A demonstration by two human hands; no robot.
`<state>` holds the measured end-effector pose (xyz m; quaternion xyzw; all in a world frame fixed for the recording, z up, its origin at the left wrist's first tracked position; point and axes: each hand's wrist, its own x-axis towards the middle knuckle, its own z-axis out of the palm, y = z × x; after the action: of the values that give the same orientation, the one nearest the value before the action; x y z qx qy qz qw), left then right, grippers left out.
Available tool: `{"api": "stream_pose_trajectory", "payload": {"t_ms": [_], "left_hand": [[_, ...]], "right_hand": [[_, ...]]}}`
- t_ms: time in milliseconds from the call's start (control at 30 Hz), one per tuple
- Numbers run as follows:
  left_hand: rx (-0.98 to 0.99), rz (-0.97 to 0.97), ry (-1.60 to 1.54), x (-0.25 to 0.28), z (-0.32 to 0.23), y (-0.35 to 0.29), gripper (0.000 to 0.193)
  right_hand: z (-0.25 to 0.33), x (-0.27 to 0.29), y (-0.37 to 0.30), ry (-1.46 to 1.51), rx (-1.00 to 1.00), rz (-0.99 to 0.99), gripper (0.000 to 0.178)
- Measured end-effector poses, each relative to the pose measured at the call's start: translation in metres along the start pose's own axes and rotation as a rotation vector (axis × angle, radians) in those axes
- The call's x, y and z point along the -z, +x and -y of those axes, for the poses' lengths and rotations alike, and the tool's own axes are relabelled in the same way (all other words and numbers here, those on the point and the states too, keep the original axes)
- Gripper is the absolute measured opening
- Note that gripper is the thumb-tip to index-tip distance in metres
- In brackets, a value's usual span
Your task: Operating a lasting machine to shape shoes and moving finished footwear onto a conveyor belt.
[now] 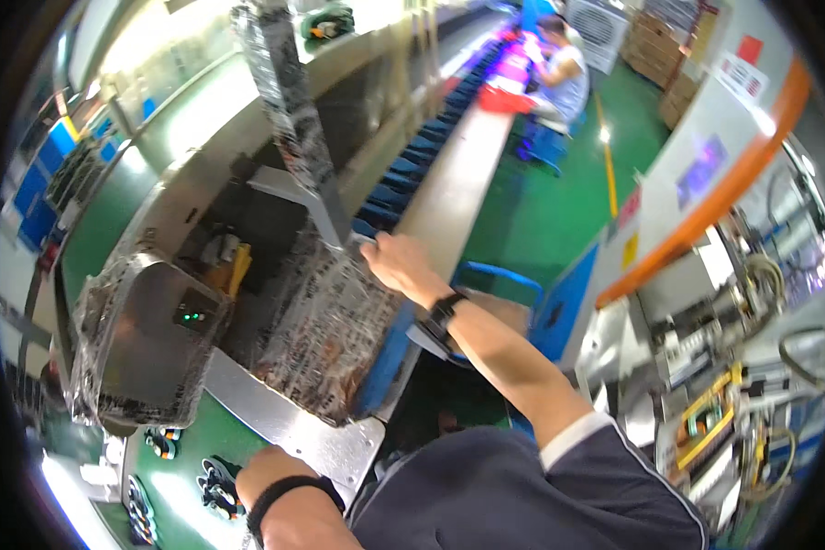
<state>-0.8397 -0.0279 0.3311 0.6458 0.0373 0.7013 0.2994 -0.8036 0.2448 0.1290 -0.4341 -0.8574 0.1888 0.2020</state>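
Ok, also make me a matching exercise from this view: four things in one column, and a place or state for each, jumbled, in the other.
Things:
1. right hand
2. left hand
3. plastic-wrapped machine housing
4. co-worker

Places and states:
A. seated on a blue stool
B. just beyond a wristwatch on the same arm
C. lit by small green lights
D. right by dark shoes on a green surface

Right pairs: 1-B, 2-D, 3-C, 4-A
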Motion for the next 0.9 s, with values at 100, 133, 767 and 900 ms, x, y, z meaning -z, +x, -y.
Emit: {"api": "stream_pose_trajectory", "payload": {"t_ms": [100,133,767,900], "left_hand": [[-0.014,0.015,0.015,-0.011,0.015,0.002,0.034],[-0.018,0.023,0.016,-0.011,0.021,0.005,0.034],[-0.104,-0.042,0.178,-0.053,0.024,0.011,0.036],[-0.135,-0.063,0.227,-0.059,0.021,0.014,0.037]], "right_hand": [[-0.014,0.005,-0.005,-0.079,0.096,-0.018,0.045],[-0.021,-0.005,0.015,-0.062,0.058,-0.071,0.045],[-0.019,-0.001,-0.006,0.007,0.04,-0.004,0.048],[-0.01,-0.004,0.007,-0.008,0.149,-0.09,0.047]]}}
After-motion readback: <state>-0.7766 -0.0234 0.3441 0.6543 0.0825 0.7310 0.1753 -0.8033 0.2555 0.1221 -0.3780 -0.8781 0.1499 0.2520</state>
